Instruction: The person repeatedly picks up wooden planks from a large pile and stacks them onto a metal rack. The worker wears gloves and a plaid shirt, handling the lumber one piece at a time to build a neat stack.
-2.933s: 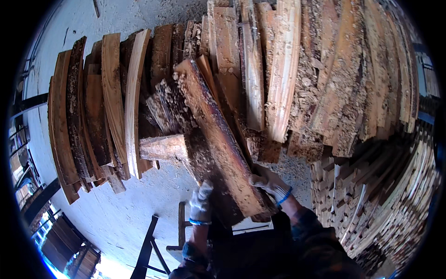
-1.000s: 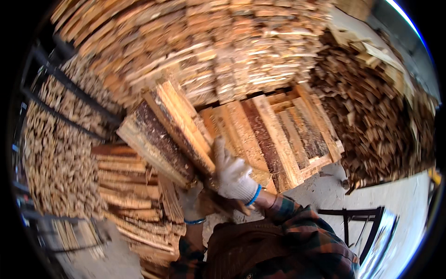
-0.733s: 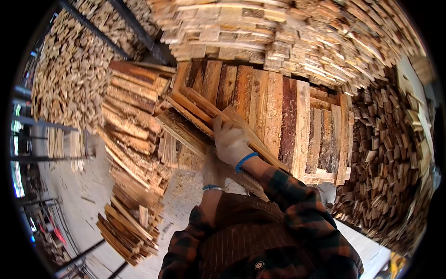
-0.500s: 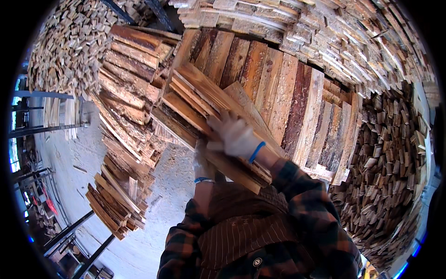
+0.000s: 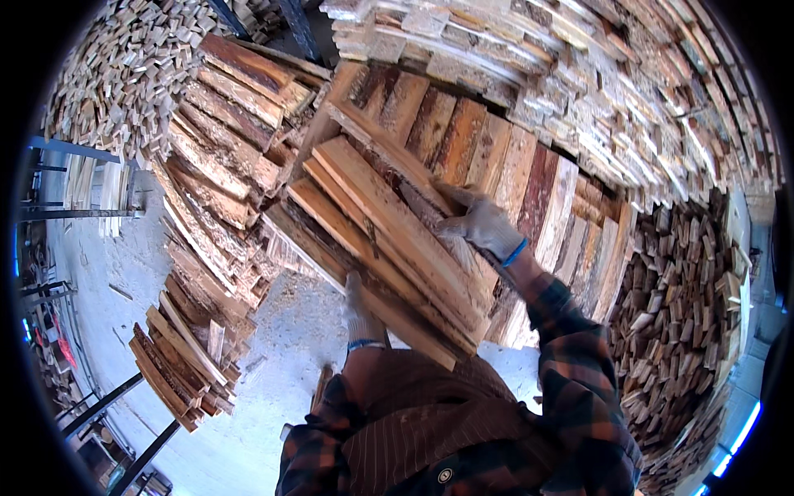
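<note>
In front of the leaning row of reddish-brown slabs point(image 5: 496, 157), a bundle of long rough-sawn pale wooden planks point(image 5: 389, 240) is carried across the chest. The gloved right hand point(image 5: 484, 225) is pressed flat on top, its grip spread wide; the gloved left hand point(image 5: 362, 307) is hooked beneath the near edge. The load is judged heavy, stiff and splintery, best clasped above and below near its middle.
</note>
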Demonstrator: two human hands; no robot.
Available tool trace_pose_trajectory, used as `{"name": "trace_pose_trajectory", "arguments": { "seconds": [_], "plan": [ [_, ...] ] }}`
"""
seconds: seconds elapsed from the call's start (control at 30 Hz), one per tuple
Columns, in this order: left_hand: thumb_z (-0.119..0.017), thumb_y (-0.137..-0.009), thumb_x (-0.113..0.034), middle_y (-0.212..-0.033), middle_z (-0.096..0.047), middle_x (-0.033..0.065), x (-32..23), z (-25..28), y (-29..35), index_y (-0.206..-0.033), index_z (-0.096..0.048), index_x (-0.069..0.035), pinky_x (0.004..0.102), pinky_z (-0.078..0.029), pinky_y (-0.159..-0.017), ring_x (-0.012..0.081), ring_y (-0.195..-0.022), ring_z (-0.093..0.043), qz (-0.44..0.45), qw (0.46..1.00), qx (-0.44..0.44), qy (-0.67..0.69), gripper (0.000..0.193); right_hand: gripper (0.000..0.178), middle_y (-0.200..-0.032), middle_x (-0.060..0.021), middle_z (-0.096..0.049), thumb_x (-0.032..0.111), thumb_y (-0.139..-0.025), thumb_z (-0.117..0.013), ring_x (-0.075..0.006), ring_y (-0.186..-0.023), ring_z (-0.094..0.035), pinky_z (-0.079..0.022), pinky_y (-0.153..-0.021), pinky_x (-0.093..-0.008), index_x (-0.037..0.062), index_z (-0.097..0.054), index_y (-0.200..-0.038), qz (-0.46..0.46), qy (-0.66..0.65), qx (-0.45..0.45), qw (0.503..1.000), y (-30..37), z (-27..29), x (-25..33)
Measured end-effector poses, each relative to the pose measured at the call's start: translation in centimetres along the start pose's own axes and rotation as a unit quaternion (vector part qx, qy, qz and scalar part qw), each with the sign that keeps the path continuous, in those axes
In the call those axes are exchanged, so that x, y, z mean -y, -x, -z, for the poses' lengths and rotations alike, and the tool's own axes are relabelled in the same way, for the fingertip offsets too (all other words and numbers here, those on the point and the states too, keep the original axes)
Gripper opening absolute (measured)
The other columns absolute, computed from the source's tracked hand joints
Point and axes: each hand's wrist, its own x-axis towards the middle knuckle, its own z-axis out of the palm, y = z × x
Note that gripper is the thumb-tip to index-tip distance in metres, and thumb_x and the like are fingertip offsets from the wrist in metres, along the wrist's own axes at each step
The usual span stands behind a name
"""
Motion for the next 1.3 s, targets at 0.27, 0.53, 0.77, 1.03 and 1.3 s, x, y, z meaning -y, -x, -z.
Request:
{"name": "trace_pose_trajectory", "arguments": {
  "seconds": [0.27,0.53,0.77,1.03,1.3],
  "plan": [
    [-0.061,-0.091,-0.035,-0.092,-0.063,0.0086,0.6,0.3,-0.9,-0.112,-0.060,-0.001,0.0369,-0.055,-0.067,0.0217,-0.078,-0.063,0.039,0.988,-0.148,-0.036,0.040,0.073,-0.139,-0.0180,-0.042,0.033,-0.077,-0.072,-0.0327,-0.114,-0.053,-0.050,-0.086,-0.0443,0.0284,-0.040,-0.143,-0.020,0.426,0.013,0.904,-15.6,4.8,-1.9],
    [-0.058,-0.093,-0.037,-0.095,-0.064,0.0061,0.6,0.9,-0.6,-0.114,-0.061,-0.004,0.0329,-0.054,-0.072,0.0203,-0.082,-0.063,0.041,0.995,-0.088,-0.018,0.039,0.067,-0.134,-0.0197,-0.052,0.051,-0.083,-0.060,-0.0388,-0.108,-0.060,-0.050,-0.088,-0.0502,0.0159,-0.043,-0.138,0.073,0.233,-0.100,0.965,-9.3,-0.5,-4.8],
    [-0.057,-0.092,-0.037,-0.123,-0.056,0.0155,0.2,-0.6,-0.6,-0.133,-0.046,-0.003,0.0438,-0.050,-0.094,0.0315,-0.108,-0.058,0.027,0.997,-0.057,-0.038,0.055,0.082,-0.116,-0.0261,-0.056,0.037,-0.069,-0.078,-0.0412,-0.104,-0.058,-0.049,-0.087,-0.0480,0.0107,-0.042,-0.138,0.069,0.230,-0.082,0.967,5.5,-8.4,2.3],
    [-0.066,-0.088,-0.033,-0.116,-0.058,0.0130,-0.8,-4.4,-1.1,-0.128,-0.050,0.000,0.0374,-0.050,-0.089,0.0257,-0.104,-0.058,0.030,0.976,-0.050,-0.209,0.054,0.091,-0.116,-0.0209,-0.059,0.028,-0.071,-0.076,-0.0407,-0.102,-0.061,-0.054,-0.078,-0.0424,0.0101,-0.029,-0.147,-0.088,0.196,0.070,0.974,4.6,-6.4,3.4],
    [-0.080,-0.075,-0.023,-0.096,-0.064,0.0110,-0.4,-7.5,0.7,-0.113,-0.058,0.004,0.0313,-0.052,-0.067,0.0184,-0.075,-0.059,-0.025,0.934,-0.150,-0.322,0.051,0.069,-0.105,-0.0206,-0.061,0.016,-0.081,-0.058,-0.0324,-0.086,-0.066,-0.055,-0.065,-0.0419,0.0050,-0.031,-0.144,-0.095,0.303,0.019,0.948,4.3,-7.1,2.5]
  ]
}}
